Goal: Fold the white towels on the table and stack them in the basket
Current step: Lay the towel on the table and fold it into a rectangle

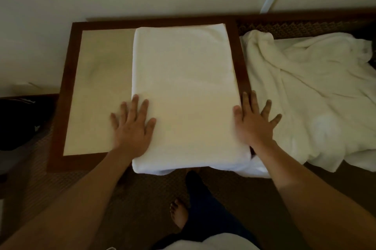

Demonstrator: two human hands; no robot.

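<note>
my left hand [133,125] & right hand [252,121] spread flat at folded towel [183,95] edges on table [59,107], squaring fold. unfolded pile [309,97] to right. next: lift w/ both palms; basket unseen.

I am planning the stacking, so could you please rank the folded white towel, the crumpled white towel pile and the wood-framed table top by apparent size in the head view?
1. Wood-framed table top, partly covered.
2-3. Folded white towel and crumpled white towel pile: alike, and the pile runs out of frame, so unranked.
</note>
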